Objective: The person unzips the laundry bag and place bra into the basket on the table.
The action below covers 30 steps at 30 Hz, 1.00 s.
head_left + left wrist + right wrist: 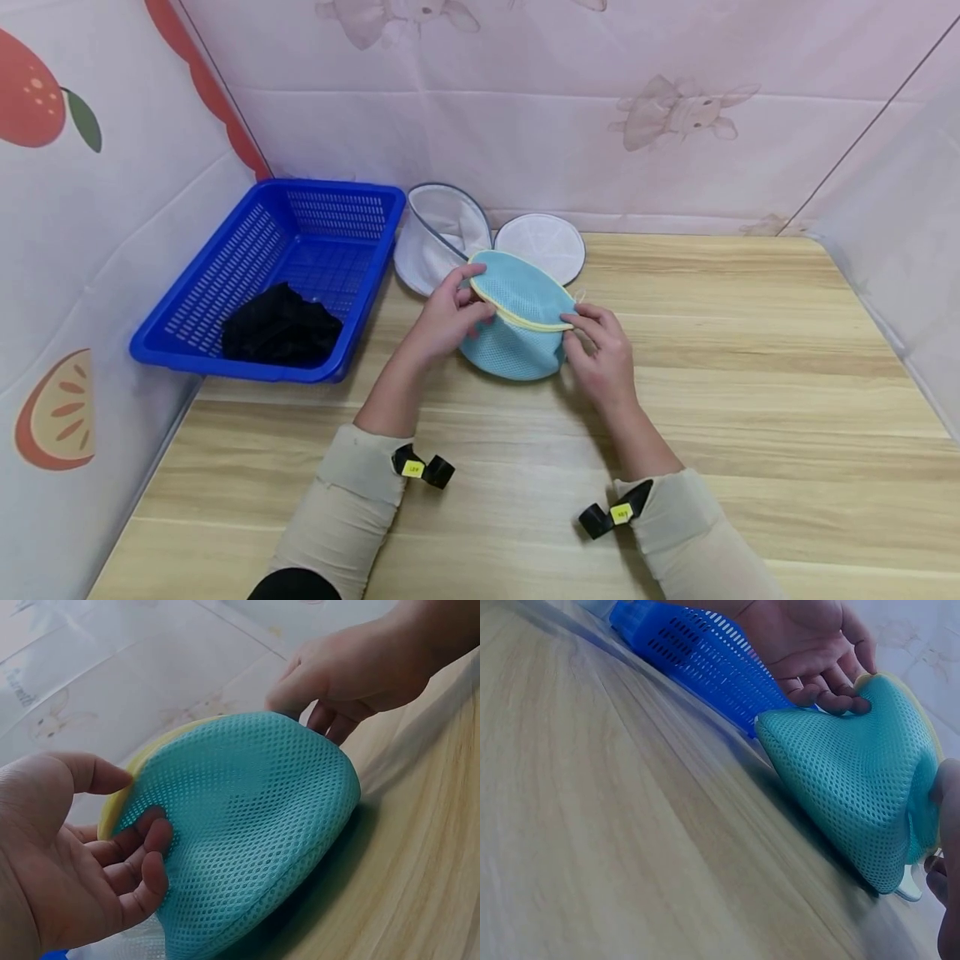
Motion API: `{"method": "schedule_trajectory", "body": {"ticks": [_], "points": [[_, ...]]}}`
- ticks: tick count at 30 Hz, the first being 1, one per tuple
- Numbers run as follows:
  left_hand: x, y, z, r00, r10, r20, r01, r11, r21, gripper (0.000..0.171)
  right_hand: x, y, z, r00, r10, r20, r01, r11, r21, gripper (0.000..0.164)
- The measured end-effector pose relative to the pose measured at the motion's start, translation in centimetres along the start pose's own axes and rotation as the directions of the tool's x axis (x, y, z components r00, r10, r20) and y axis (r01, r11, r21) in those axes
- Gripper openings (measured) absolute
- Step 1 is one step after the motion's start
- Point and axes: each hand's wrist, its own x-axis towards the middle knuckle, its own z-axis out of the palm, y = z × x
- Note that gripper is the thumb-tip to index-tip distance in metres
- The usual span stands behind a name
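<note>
A teal mesh laundry bag with a yellow-trimmed rim stands on the wooden table between both hands. My left hand pinches the rim on its left side, thumb in front. At the right end of the rim, my right hand grips the edge between thumb and fingers. In the left wrist view the teal mesh bag bulges toward the camera, its yellow trim under the left thumb. The right wrist view shows the mesh bag from its other side; part of the right hand is cut off there.
A blue plastic basket stands at the left, with a black cloth item inside. Behind the teal bag lie a white mesh bag with a dark rim and a round white mesh piece. The printed backdrop rises behind the table.
</note>
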Motion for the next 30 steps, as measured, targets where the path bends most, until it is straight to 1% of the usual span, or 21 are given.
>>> {"method": "schedule_trajectory", "body": {"ticks": [9,14,16,18,20,23,25,26,28,30], "points": [[-0.1,-0.1,0.6,0.998,-0.005,-0.065,0.006,1.000,0.020,0.046,-0.1,0.0,0.0,0.999,-0.043,0.006,0.043,0.999,0.006,0.021],[0.0,-0.2,1.0,0.996,0.005,-0.088,0.000,0.998,0.058,0.048,-0.1,0.0,-0.1,0.999,-0.042,0.027,0.041,0.999,0.015,0.019],[0.0,-0.3,1.3,0.995,0.014,-0.102,-0.007,0.997,0.076,0.050,-0.1,-0.1,0.0,0.998,-0.055,0.027,0.055,0.998,0.009,0.016],[-0.1,-0.3,1.6,0.994,0.030,-0.105,-0.021,0.996,0.082,0.051,-0.2,-0.2,0.1,0.995,-0.096,0.029,0.096,0.995,0.002,0.014],[-0.1,-0.4,2.0,0.993,0.054,-0.103,-0.046,0.996,0.077,0.051,-0.3,-0.4,0.4,0.987,-0.161,0.026,0.162,0.987,-0.012,0.013],[-0.4,-0.5,2.8,0.993,0.091,-0.072,-0.085,0.994,0.075,0.050,-0.4,-0.9,0.8,0.960,-0.280,0.027,0.281,0.959,-0.029,0.015],[-0.5,-0.6,3.3,0.993,0.108,-0.047,-0.104,0.991,0.079,0.048,-0.5,-1.2,1.1,0.942,-0.335,0.023,0.335,0.941,-0.039,0.016],[-0.6,-0.5,3.4,0.993,0.113,-0.037,-0.109,0.991,0.080,0.047,-0.6,-1.4,1.1,0.936,-0.350,0.024,0.351,0.935,-0.045,0.015],[-0.7,-0.5,3.6,0.993,0.117,-0.015,-0.115,0.990,0.078,0.047,-0.6,-1.7,1.2,0.932,-0.361,0.020,0.362,0.931,-0.045,0.015],[-0.8,-0.4,3.6,0.993,0.115,0.001,-0.115,0.990,0.081,0.048,-0.6,-1.8,1.2,0.937,-0.349,0.004,0.349,0.937,-0.025,0.015]]}}
